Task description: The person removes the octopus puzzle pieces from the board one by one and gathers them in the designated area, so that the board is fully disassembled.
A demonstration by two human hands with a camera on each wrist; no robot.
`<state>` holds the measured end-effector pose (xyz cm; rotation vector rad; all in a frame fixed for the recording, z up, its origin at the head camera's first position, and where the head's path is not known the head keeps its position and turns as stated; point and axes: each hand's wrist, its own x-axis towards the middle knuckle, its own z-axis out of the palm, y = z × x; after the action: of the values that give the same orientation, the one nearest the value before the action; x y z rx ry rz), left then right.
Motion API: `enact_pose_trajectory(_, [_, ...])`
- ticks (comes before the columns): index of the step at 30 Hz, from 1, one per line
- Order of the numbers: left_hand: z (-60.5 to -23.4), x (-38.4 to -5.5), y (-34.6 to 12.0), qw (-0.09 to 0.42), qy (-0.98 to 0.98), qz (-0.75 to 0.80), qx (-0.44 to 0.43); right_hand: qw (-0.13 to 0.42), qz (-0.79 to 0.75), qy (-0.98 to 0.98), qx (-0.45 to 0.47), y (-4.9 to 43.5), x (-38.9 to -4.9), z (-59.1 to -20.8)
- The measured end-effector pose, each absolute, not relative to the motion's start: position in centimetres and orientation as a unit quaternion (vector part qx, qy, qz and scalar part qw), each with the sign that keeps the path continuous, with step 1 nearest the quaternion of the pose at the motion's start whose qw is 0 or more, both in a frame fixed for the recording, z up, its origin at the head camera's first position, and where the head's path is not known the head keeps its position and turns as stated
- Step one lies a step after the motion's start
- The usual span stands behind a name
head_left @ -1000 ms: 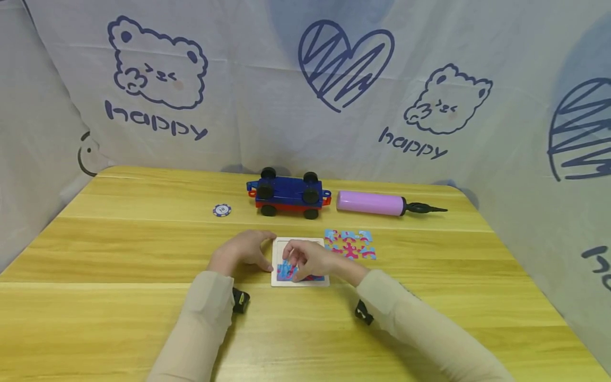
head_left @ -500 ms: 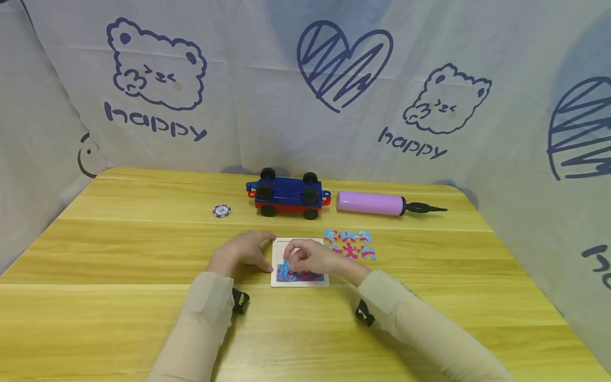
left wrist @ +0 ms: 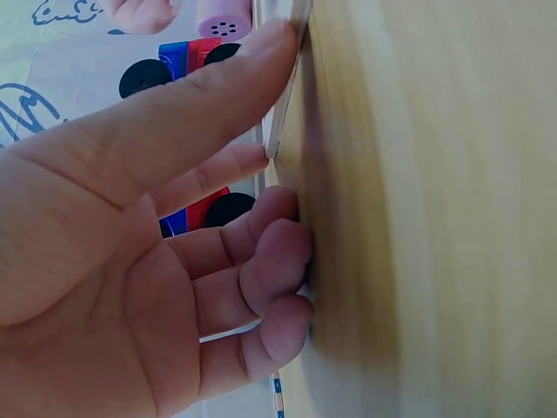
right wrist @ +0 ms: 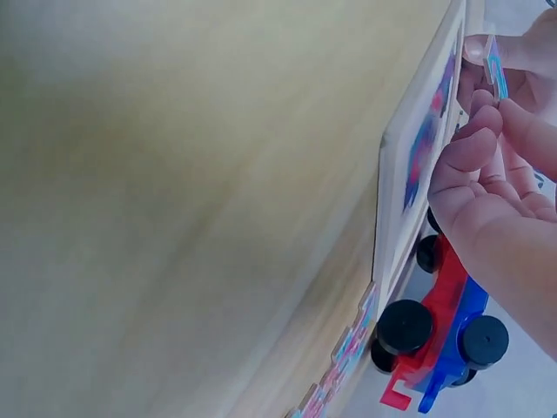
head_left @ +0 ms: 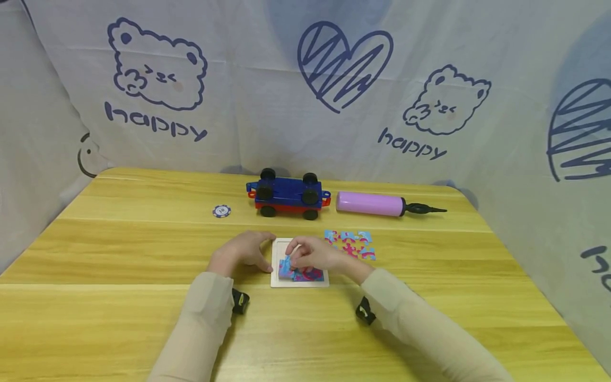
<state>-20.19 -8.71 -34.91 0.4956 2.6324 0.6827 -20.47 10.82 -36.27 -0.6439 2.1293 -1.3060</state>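
Observation:
A square white puzzle tray lies on the table, with pink and blue puzzle pieces along its near part. My right hand is over the tray and pinches a puzzle piece between thumb and fingertips, raised above the tray in the right wrist view. At the tray's left side rests my left hand. Its thumb and index finger touch the tray's edge, spread apart. The other fingers are bent loosely, their tips at the table, with nothing held in them.
Several loose puzzle pieces lie right of the tray. Behind stands an upturned blue and red toy wagon with black wheels. A purple hand pump lies to its right, a poker chip to its left. A printed cloth hangs behind the table.
My right hand's fingers have closed on a puzzle piece at the tray's lower left and lifted it slightly, moving a little to the right. My left hand stays in place.

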Motion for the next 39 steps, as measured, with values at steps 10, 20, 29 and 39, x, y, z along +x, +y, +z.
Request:
enact_pose_trajectory(10, [-34.9, -20.2, -8.7, 0.183, 0.937, 0.234, 0.182, 0.284, -0.526, 0.769, -0.225, 12.4, -20.5, -35.6])
enact_pose_trajectory(20, [-35.1, -20.2, -8.8, 0.186, 0.936, 0.238, 0.179, 0.275, -0.541, 0.763, -0.221, 14.5, -20.7, -35.1])
enact_pose_trajectory(29, [-35.2, -20.3, -8.9, 0.182, 0.936, 0.238, 0.182, 0.249, -0.533, 0.779, -0.216, 16.7, -20.8, -35.2])
enact_pose_trajectory(39, [-35.3, -20.3, -8.9, 0.179, 0.936, 0.238, 0.185, 0.242, -0.505, 0.809, -0.178, 18.5, -20.6, -35.3])
